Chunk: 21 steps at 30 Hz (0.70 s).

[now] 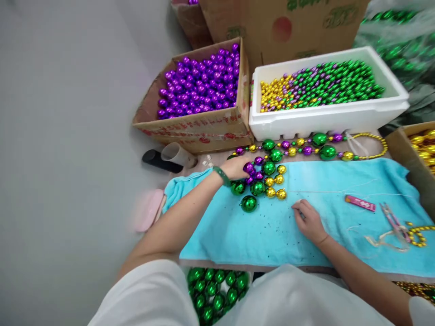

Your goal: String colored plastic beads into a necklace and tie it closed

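My left hand [236, 168], with a green band at its wrist, reaches over a cluster of shiny purple balls [258, 175] on the blue towel [231, 235]. Its fingers curl round the nearest purple balls and are partly hidden. Large green balls [249, 203] and several gold balls [281, 194] lie beside the cluster. Lower right, my right hand [309, 221] rests above the towel, thumb and fingers pinched together; what they hold, if anything, is too small to make out. A thin white thread [326, 192] runs across the towel above this hand.
A bead necklace [327, 152] lies along the towel's far edge. Behind stand a cardboard box [200, 131] of purple balls and a white foam box [326, 118] of small beads. Pink-handled pliers [396, 222], a pink packet [360, 203] and a dark cylinder [159, 160] lie about.
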### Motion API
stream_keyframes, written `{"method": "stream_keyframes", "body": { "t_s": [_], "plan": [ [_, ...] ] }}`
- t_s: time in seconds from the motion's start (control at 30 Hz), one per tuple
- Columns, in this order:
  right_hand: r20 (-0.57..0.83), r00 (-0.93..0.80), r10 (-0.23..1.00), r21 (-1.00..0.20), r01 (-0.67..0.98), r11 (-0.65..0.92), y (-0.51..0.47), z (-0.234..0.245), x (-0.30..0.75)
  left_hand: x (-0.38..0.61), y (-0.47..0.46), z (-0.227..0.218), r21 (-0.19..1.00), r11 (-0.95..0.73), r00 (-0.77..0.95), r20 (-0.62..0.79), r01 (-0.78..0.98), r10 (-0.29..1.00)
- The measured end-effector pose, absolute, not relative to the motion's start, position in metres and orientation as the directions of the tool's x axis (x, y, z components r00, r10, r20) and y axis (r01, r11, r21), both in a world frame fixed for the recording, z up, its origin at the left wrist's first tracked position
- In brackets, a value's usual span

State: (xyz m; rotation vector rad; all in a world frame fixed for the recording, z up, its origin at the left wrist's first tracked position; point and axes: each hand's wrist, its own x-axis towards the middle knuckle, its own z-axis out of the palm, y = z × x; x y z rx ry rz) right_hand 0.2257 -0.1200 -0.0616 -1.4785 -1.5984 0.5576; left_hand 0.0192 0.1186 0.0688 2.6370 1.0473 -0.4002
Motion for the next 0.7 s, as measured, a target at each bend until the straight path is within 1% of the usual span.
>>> {"method": "stream_keyframes", "body": {
  "t_s": [0.1, 0.17, 0.27, 0.37, 0.43, 0.5, 0.53, 0.57, 0.6, 0.63, 0.67, 0.7],
  "plan": [
    [0.281, 0.094, 0.955, -0.808, 0.56, 0.183, -0.117, -0.061, 0.222, 0.019, 0.122, 0.063, 0.17, -0.713, 0.718, -0.351, 0.68, 0.601],
    [0.281, 0.107, 0.954, -0.803, 0.571, 0.172, -0.114, -0.063, 0.218, 0.016, 0.125, 0.06, 0.178, -0.684, 0.692, -0.373, 0.708, 0.618],
    [0.256, 0.127, 0.958, -0.806, 0.575, 0.139, -0.111, -0.063, 0.213, 0.012, 0.126, 0.056, 0.197, -0.651, 0.67, -0.369, 0.733, 0.644],
    [0.223, 0.065, 0.973, -0.827, 0.541, 0.153, -0.1, -0.048, 0.228, 0.008, 0.117, 0.059, 0.185, -0.623, 0.643, -0.348, 0.76, 0.682],
    [0.26, 0.019, 0.965, -0.808, 0.552, 0.207, -0.078, -0.023, 0.259, 0.005, 0.103, 0.066, 0.135, -0.621, 0.633, -0.254, 0.772, 0.731],
    [0.354, 0.035, 0.935, -0.722, 0.646, 0.249, -0.041, 0.014, 0.307, 0.003, 0.081, 0.073, 0.07, -0.618, 0.622, -0.054, 0.783, 0.782],
    [0.39, 0.057, 0.919, -0.659, 0.715, 0.235, -0.017, 0.034, 0.335, 0.002, 0.068, 0.074, 0.053, -0.626, 0.623, 0.062, 0.778, 0.78],
    [0.408, 0.098, 0.908, -0.595, 0.782, 0.183, 0.01, 0.055, 0.364, 0.001, 0.053, 0.073, 0.058, -0.643, 0.627, 0.172, 0.763, 0.76],
    [0.413, 0.159, 0.897, -0.535, 0.839, 0.098, 0.038, 0.074, 0.392, 0.0, 0.037, 0.07, 0.082, -0.659, 0.626, 0.241, 0.748, 0.741],
    [0.385, 0.213, 0.898, -0.474, 0.88, -0.006, 0.067, 0.09, 0.418, -0.001, 0.02, 0.063, 0.108, -0.688, 0.633, 0.312, 0.717, 0.709],
    [0.31, 0.264, 0.913, -0.413, 0.903, -0.121, 0.095, 0.103, 0.439, -0.002, 0.003, 0.053, 0.129, -0.705, 0.63, 0.361, 0.697, 0.688],
    [0.209, 0.301, 0.93, -0.358, 0.909, -0.213, 0.121, 0.111, 0.457, -0.003, -0.014, 0.04, 0.129, -0.731, 0.647, 0.38, 0.67, 0.661]
  ]
}}
